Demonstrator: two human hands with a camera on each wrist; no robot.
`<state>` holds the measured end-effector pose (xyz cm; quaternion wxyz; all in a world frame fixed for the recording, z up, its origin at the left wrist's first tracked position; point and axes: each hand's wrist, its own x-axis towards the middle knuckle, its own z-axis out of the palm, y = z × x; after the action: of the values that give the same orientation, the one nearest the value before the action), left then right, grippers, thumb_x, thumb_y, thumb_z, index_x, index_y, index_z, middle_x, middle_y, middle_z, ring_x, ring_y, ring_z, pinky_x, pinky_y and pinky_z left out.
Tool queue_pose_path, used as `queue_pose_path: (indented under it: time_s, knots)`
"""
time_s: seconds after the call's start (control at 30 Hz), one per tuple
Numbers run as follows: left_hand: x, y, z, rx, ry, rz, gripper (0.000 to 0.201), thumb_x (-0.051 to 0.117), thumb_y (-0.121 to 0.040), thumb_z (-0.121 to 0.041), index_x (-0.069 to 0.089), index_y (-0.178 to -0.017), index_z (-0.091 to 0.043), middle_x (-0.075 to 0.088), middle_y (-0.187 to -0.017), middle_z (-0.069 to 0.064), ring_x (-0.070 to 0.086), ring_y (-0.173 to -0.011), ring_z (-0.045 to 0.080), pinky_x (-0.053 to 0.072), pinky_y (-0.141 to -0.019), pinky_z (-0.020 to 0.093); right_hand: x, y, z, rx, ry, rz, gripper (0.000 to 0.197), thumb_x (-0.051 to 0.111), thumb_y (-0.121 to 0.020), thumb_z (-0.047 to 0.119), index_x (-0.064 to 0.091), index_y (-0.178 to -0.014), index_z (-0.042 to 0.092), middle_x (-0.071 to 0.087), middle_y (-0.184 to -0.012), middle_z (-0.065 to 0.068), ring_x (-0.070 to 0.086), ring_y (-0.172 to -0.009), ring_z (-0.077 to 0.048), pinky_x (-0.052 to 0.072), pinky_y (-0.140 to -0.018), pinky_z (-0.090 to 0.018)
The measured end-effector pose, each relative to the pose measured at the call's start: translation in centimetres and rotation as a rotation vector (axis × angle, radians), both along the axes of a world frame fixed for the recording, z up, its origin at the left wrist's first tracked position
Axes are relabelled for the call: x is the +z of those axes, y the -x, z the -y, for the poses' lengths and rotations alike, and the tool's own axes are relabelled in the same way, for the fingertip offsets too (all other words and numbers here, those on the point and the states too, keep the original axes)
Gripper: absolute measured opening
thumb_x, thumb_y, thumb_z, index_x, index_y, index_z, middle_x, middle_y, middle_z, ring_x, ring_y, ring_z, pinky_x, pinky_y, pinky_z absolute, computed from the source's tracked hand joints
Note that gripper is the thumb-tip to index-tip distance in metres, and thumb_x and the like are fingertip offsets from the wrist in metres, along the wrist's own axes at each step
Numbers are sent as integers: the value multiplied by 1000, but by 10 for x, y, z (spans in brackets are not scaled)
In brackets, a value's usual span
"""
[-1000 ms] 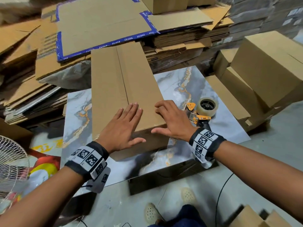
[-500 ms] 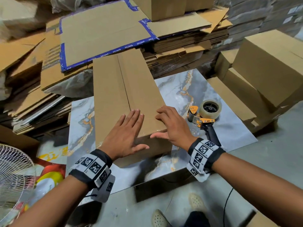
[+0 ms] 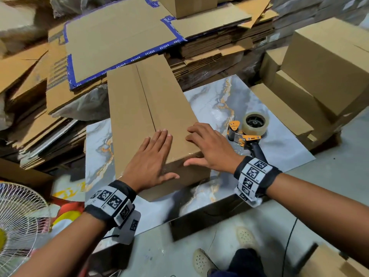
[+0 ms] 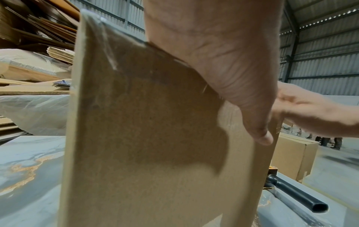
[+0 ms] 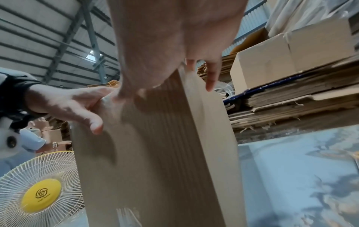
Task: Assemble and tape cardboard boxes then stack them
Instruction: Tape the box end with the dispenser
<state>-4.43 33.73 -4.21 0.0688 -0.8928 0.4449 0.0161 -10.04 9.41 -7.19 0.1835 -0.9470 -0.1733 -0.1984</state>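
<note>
A long brown cardboard box (image 3: pixel 143 108) lies on the marble-patterned table (image 3: pixel 219 100), its two top flaps meeting in a seam down the middle. My left hand (image 3: pixel 151 156) lies flat on the near end of the top, fingers straight, thumb down the near end face (image 4: pixel 147 138). My right hand (image 3: pixel 209 146) rests at the box's near right corner, fingers loosely bent on top, thumb on the end face (image 5: pixel 155 153). Clear tape shines on that end face. An orange tape dispenser (image 3: pixel 247 132) with a clear roll lies on the table just right of my right hand.
Flattened cardboard sheets (image 3: pixel 119 37) are piled behind and left of the table. Assembled boxes (image 3: pixel 327 62) stand at the right. A white fan (image 3: pixel 18 222) with a yellow hub stands low left. Other people (image 5: pixel 35 142) are far off in the right wrist view.
Both hands stay on the box's near end; the right hand's fingers have shifted slightly toward the corner. The head view has dipped a little.
</note>
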Motion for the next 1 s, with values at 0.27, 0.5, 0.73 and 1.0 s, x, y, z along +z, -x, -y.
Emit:
queue_pose_path:
  time_s: [0.27, 0.5, 0.73, 1.0]
  knots:
    - [-2, 0, -1, 4, -7, 10, 118, 19, -84, -92, 10, -161, -4, 4, -168, 17, 1, -156, 31, 14, -125, 50, -8, -13, -63, -513, -845, 386, 54, 33, -106, 43, 70, -98, 4, 64, -120, -10, 65, -102, -20, 54, -84, -31]
    - [-4, -2, -2, -14, -10, 20, 117, 25, -84, -92, 6, -161, -5, 0, -169, 15, -2, -156, 30, 12, -125, 49, -19, -22, -69, -651, -1152, 583, 42, 39, -101, 24, 66, -96, -7, 68, -108, -16, 65, -101, -21, 50, -88, -24]
    - [0, 1, -1, 5, -22, 9, 118, 22, -84, -92, 6, -161, -4, 1, -168, 16, 0, -156, 30, 14, -125, 51, -21, 3, -85, -756, -1413, 208, 43, 54, -92, 49, 57, -119, 15, 66, -120, -3, 62, -113, -15, 51, -96, -38]
    - [0, 1, 0, 7, -31, 5, 121, 22, -83, -93, 9, -160, -1, 3, -168, 16, 1, -156, 31, 15, -125, 51, -16, 23, -69, -785, -1249, -7, 34, 67, -96, 22, 69, -129, 16, 72, -122, 2, 63, -106, -3, 51, -98, -33]
